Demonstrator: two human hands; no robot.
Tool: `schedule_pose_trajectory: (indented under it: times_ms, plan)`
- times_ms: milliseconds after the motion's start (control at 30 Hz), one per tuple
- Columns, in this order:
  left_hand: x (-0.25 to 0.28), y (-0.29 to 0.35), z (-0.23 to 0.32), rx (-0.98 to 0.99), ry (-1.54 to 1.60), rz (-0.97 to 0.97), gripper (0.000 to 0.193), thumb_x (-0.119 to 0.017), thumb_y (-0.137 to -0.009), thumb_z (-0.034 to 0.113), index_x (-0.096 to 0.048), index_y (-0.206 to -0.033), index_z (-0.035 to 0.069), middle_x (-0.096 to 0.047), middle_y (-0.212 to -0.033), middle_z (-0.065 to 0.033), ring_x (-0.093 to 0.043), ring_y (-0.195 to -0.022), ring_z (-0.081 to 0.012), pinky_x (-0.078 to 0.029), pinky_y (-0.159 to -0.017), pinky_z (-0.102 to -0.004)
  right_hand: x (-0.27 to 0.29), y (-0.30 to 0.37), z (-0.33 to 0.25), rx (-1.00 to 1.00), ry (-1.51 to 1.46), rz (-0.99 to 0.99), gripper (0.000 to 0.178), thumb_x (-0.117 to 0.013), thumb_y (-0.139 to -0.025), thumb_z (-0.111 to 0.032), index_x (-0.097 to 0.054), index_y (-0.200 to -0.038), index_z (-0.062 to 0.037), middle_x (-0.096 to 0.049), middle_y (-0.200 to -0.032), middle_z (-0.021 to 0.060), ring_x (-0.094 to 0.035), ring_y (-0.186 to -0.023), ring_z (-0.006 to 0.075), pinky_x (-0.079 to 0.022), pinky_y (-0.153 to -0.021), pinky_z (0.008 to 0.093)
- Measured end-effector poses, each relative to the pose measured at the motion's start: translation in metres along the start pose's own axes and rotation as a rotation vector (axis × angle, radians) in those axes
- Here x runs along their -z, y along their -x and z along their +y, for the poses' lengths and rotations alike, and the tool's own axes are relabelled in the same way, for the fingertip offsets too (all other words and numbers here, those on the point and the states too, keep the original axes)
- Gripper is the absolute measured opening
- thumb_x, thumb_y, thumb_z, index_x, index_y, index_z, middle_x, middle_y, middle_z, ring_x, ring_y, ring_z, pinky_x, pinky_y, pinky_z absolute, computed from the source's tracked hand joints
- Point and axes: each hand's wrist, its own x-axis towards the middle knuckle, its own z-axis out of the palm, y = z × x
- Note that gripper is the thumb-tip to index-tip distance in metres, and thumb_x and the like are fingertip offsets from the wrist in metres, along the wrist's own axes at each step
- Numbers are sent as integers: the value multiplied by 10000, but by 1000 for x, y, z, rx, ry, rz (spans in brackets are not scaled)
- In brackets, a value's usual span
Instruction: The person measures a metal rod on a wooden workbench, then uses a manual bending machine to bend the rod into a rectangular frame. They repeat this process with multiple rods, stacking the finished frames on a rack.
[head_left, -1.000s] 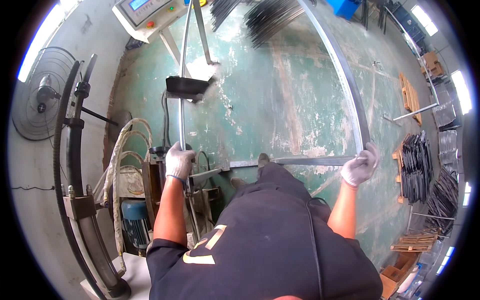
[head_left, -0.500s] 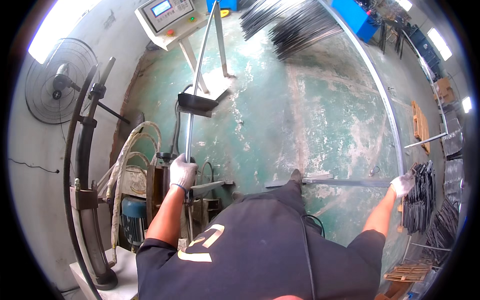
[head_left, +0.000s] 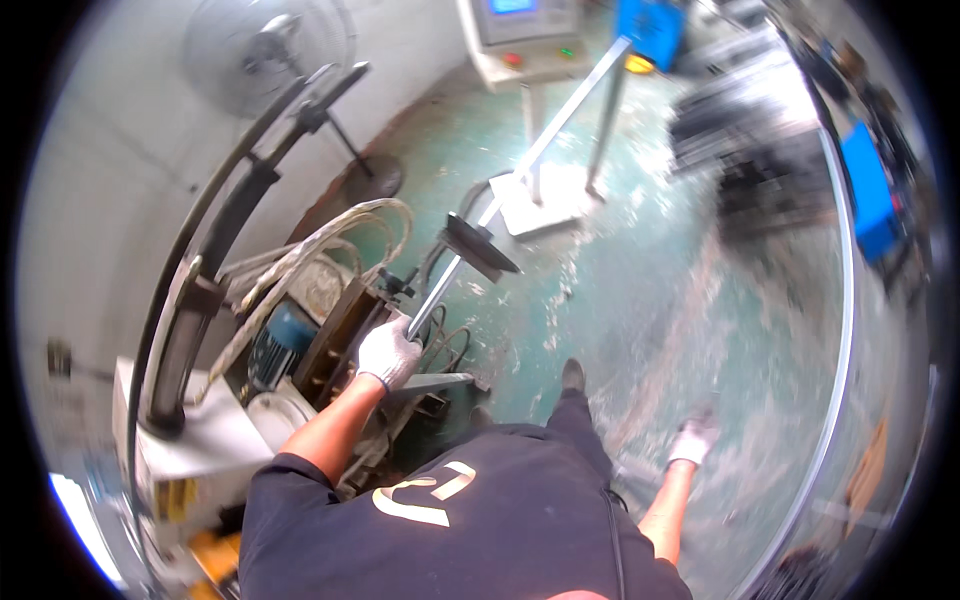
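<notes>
White-gloved right hand (head_left: pixel 695 438) has moved away from the silver metal bar (head_left: pixel 848 300), openness unclear; white-gloved left hand (head_left: pixel 390 352) encloses a slim silver metal rod (head_left: pixel 543 147); loosening might drop it.

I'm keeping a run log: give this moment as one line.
Left white-gloved hand: closed around long silver metal bar; right white-gloved hand: blurred, apart from bar, over green floor
</notes>
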Motion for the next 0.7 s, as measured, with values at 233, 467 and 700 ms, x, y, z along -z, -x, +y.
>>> schedule_pose_trajectory:
  times_ms: [233,467,700]
  plan:
    - [-9,12,24,210,-270,193,183,-621,-855,237,-705,-965,118,-723,-925,-160,-695,-876,-367,-550,-787,-467,-147,-110,-163,-236,-582,-723,347,-557,-1042,-406,-675,-1121,-90,-421,-603,-58,-374,-489,71,-324,-453,256]
    - [-5,12,36,392,-149,111,234,-608,-837,259,-739,-987,135,-734,-957,-157,-697,-934,-362,-547,-843,-466,-208,-155,-389,655,-807,-944,168,-576,-1046,-176,-655,-1130,-53,-624,-810,16,-588,-718,110,-488,-656,260]
    - [0,8,38,439,-89,18,279,-577,-827,247,-752,-1026,161,-729,-1050,-164,-681,-1025,-359,-537,-903,-451,-255,-113,-516,1206,-597,-803,277,-645,-975,-262,-640,-1251,-237,-706,-1078,153,-675,-963,393,-548,-809,458]
